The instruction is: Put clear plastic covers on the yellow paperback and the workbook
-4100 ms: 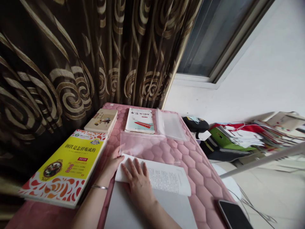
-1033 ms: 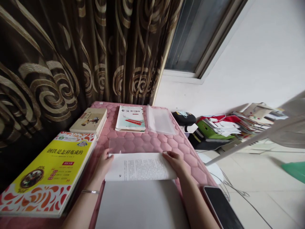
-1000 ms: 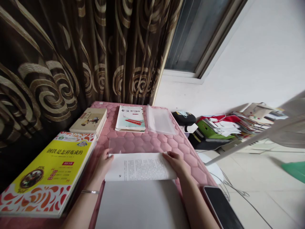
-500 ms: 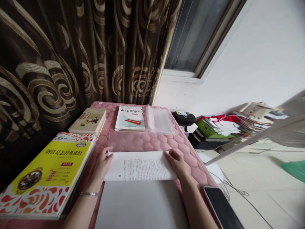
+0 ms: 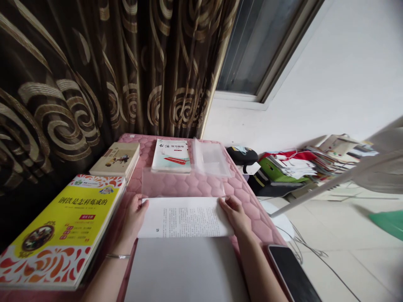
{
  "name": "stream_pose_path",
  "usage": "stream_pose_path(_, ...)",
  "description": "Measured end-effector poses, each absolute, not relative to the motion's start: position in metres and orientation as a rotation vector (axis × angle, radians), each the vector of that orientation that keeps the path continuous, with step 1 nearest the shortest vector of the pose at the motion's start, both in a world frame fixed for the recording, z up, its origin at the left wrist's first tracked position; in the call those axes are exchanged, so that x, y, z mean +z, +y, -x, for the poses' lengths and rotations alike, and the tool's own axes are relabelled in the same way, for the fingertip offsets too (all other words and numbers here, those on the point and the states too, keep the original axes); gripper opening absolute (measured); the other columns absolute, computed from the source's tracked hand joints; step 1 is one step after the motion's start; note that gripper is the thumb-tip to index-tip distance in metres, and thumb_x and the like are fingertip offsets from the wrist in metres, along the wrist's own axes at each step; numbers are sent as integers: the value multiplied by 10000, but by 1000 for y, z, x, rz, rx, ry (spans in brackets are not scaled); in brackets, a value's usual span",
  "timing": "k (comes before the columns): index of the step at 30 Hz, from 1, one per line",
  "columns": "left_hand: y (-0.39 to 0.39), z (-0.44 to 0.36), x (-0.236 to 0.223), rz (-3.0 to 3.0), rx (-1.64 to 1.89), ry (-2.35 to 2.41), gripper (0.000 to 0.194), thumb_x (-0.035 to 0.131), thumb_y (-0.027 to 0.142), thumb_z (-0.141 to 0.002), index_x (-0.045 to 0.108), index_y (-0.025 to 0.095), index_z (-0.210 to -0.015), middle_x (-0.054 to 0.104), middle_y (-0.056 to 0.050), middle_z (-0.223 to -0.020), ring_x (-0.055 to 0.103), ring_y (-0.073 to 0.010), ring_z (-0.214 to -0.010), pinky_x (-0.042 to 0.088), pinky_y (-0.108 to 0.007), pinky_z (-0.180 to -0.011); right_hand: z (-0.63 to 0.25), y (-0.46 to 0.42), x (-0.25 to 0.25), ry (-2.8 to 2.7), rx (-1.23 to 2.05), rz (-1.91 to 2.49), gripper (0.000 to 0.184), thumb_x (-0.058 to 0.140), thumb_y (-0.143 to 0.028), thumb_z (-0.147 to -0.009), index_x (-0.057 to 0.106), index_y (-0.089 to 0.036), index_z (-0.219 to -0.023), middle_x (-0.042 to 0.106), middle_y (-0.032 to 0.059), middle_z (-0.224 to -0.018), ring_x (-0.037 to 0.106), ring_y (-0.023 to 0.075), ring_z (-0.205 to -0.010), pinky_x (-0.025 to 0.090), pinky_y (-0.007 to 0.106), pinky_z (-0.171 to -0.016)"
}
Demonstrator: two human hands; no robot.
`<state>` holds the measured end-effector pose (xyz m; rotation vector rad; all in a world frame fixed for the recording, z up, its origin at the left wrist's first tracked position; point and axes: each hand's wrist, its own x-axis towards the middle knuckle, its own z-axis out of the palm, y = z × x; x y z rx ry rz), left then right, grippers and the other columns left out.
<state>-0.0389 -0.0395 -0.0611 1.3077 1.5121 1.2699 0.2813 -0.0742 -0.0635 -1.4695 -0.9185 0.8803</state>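
Observation:
A book with a printed page (image 5: 189, 220) lies sideways in front of me, its lines of text turned on their side. Nearest me, a plain pale grey-white cover (image 5: 185, 268) spreads from it. My left hand (image 5: 137, 212) pinches the page's far left corner between thumb and fingers. At the far right corner, my right hand (image 5: 234, 214) grips it in the same way, thumb on top. A transparent plastic sheet (image 5: 182, 183) stretches out beyond the book's far edge; how it joins the book is hidden.
At left are a thick yellow book (image 5: 69, 226) and a beige book stack (image 5: 116, 159). A white booklet (image 5: 172, 156) and clear plastic covers (image 5: 210, 157) lie at the far end of the pink quilted surface (image 5: 255, 209). A phone (image 5: 294, 272) rests at right, near a white fan (image 5: 321, 188).
The printed page's far edge has shifted slightly away from me with both hands. More of the clear sheet's right edge shows beyond it. Both hands keep their hold.

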Motion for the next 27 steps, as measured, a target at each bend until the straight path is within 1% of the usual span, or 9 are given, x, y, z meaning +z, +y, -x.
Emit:
stream_pose_path(10,-40,38,-60,-1301,1283,1498,368,640,506,-680,547,191,-845,629,-13,-702,609,-206,-690,465,-288,-601,-279,-75,-61,-944,814,1482,494,712,-666,-592,504,-219,-618,463,-38,-573,398,129,-562,295,249,-500)
stream_pose_path(14,-41,38,-58,-1332,1282,1540,359,614,499,-691,544,194,-866,634,-22,-719,601,-209,-707,454,-286,-595,-278,-77,-57,-883,844,1478,464,738,-631,-574,545,-213,-636,484,-38,-587,408,128,-563,306,248,-506)
stream_pose_path(19,-42,38,-57,-1351,1290,1506,324,605,474,-705,541,200,-865,621,-11,-721,578,-189,-682,452,-284,-599,-278,-77,-59,-760,920,1397,447,805,-557,-529,579,-215,-708,542,-35,-627,443,129,-565,322,244,-500)
stream_pose_path(21,-42,38,-57,-1340,1286,1455,340,599,471,-714,541,196,-906,598,6,-702,555,-173,-651,439,-271,-581,-279,-77,-60,-741,921,1361,440,818,-534,-523,579,-219,-718,553,-35,-634,461,133,-564,333,246,-499)
stream_pose_path(23,-43,39,-57,-1333,1277,1417,387,594,468,-729,545,186,-990,570,23,-692,520,-153,-613,412,-253,-555,-279,-77,-60,-738,927,1345,431,817,-524,-532,584,-225,-738,568,-34,-646,473,139,-562,340,250,-494)
stream_pose_path(27,-44,39,-57,-1316,1269,1375,493,594,469,-750,531,176,-1142,533,38,-696,471,-132,-577,368,-234,-525,-278,-79,-57,-780,945,1352,414,792,-542,-581,600,-224,-763,584,-21,-664,478,144,-558,344,256,-480)
